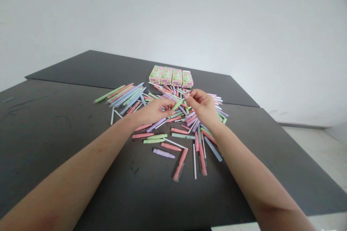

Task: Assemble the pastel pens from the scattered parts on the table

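My left hand pinches a light green pen barrel that slants up to the right above the pile. At its upper end, my right hand has thumb and forefinger closed on a slim pen part, too small to make out fully. Beneath both hands spreads a heap of loose pen parts in pink, green, purple and blue, partly hidden by the hands. Nearer me lie a purple barrel, a coral barrel with a clear cap and a white refill.
Several small pink and green boxes stand in a row behind the heap. To the left lies a bundle of whole-looking pens. The dark table has a seam across it, and a pale wall rises behind.
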A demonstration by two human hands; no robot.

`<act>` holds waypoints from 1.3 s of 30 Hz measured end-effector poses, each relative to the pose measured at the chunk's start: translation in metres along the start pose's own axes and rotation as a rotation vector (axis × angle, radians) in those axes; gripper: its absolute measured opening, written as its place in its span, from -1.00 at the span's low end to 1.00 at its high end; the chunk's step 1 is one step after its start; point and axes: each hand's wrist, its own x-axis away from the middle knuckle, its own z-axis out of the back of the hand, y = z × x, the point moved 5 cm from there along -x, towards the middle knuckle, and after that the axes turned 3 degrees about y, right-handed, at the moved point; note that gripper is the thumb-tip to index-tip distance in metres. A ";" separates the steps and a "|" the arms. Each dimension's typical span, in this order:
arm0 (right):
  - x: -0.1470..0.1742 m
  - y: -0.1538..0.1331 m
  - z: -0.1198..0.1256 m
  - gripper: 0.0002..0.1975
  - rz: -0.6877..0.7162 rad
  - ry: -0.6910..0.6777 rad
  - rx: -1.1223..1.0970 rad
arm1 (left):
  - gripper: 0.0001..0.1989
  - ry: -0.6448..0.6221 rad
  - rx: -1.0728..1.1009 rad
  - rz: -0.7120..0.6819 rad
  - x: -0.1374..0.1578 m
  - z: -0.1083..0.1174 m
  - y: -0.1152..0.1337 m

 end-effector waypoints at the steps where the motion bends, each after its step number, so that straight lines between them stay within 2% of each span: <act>1: 0.000 0.001 0.000 -0.64 -0.009 -0.001 0.003 | -0.79 -0.006 0.001 0.000 0.000 0.000 0.000; 5: 0.000 0.002 -0.002 -0.66 -0.012 -0.007 -0.001 | -0.79 -0.009 0.012 0.002 0.001 0.001 -0.001; 9: -0.001 0.004 -0.001 -0.71 -0.031 -0.030 -0.028 | -0.75 0.050 0.014 0.047 0.003 0.007 -0.001; 12: -0.003 0.009 0.004 -0.76 -0.040 -0.066 0.067 | -0.74 0.098 0.017 0.083 0.003 0.012 -0.002; 18: 0.007 0.021 -0.004 -0.86 -0.020 -0.498 0.530 | -0.73 0.158 0.010 0.090 0.002 0.018 -0.007; 21: 0.011 0.027 -0.009 -0.80 0.026 -0.597 0.766 | -0.71 0.170 0.008 0.084 0.002 0.020 -0.009; 26: 0.014 0.037 -0.018 -0.79 0.121 -0.679 0.945 | -0.68 0.169 0.022 0.092 0.001 0.019 -0.011; 31: 0.016 0.045 -0.020 -0.83 0.107 -0.691 1.059 | -0.69 0.166 0.023 0.120 0.001 0.018 -0.006; 39: 0.020 0.043 -0.025 -0.84 0.165 -0.729 1.042 | -0.75 0.139 0.002 0.119 0.002 0.014 -0.007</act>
